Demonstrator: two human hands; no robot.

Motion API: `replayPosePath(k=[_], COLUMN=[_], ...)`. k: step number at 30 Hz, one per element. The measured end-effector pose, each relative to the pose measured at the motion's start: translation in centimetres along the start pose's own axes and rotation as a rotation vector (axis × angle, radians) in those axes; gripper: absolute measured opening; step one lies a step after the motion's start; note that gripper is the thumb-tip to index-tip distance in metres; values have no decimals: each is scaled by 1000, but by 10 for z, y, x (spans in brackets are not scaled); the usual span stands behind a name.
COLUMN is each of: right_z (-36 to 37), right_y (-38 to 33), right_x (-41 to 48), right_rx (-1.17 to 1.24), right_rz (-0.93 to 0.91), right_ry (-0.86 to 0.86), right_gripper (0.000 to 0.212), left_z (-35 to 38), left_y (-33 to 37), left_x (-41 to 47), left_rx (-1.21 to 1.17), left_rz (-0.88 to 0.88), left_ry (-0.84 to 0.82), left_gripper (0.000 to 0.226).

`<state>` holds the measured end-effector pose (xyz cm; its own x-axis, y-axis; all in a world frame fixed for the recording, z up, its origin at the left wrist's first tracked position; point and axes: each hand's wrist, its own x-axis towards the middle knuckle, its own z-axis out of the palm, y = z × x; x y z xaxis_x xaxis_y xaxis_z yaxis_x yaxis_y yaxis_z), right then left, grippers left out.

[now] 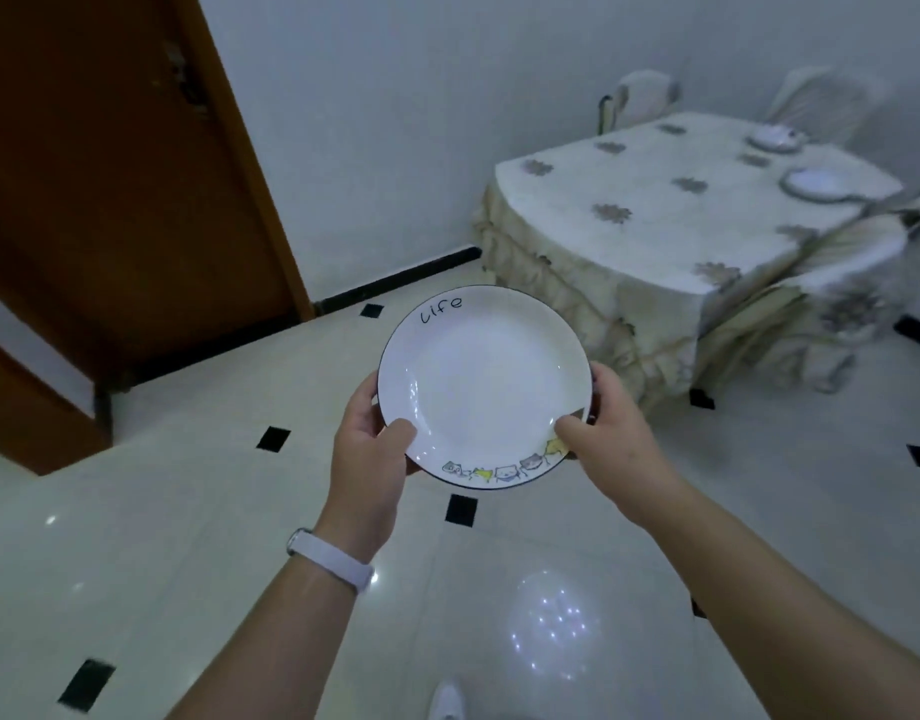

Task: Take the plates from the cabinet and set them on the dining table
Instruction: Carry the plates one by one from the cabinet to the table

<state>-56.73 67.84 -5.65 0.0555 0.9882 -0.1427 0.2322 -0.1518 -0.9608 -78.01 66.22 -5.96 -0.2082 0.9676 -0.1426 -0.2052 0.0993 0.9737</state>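
Note:
A white plate (483,379) with a dark rim, the word "Life" and small cartoon figures is held level in front of me above the floor. My left hand (366,452) grips its left edge, thumb on top. My right hand (606,428) grips its right edge the same way. The dining table (655,220), under a cream floral cloth, stands ahead to the right. Two more plates lie on its far side: one (816,183) near the right edge and one (774,136) further back.
A brown wooden door (120,174) stands at the left. Covered chairs surround the table, one at its near right (852,283) and two behind it by the wall. Glossy pale floor tiles (187,537) with small black insets stretch between me and the table.

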Motion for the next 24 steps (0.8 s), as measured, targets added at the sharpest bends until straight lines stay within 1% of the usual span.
replayPosePath(k=[3, 5, 9, 12, 17, 24], right_z=[-22, -37, -70, -98, -147, -247], right_y=[1, 5, 14, 20, 40, 78], right_x=[11, 15, 14, 17, 34, 69], right_rx=[-1, 17, 42, 58, 99, 169], right_rz=[21, 24, 72, 109, 133, 139], right_ry=[129, 216, 379, 471, 569, 600], right_gripper=[49, 51, 53, 51, 51, 53], left_z=[27, 50, 97, 134, 200, 314], left_y=[-3, -9, -14, -18, -30, -58], left_x=[33, 53, 72, 83, 99, 111], left_rx=[-10, -2, 20, 39, 83, 128], left_rz=[-20, -41, -82, -105, -102, -135], left_ry=[-127, -203, -357, -449, -534, -559], left_gripper=[63, 62, 62, 64, 63, 62])
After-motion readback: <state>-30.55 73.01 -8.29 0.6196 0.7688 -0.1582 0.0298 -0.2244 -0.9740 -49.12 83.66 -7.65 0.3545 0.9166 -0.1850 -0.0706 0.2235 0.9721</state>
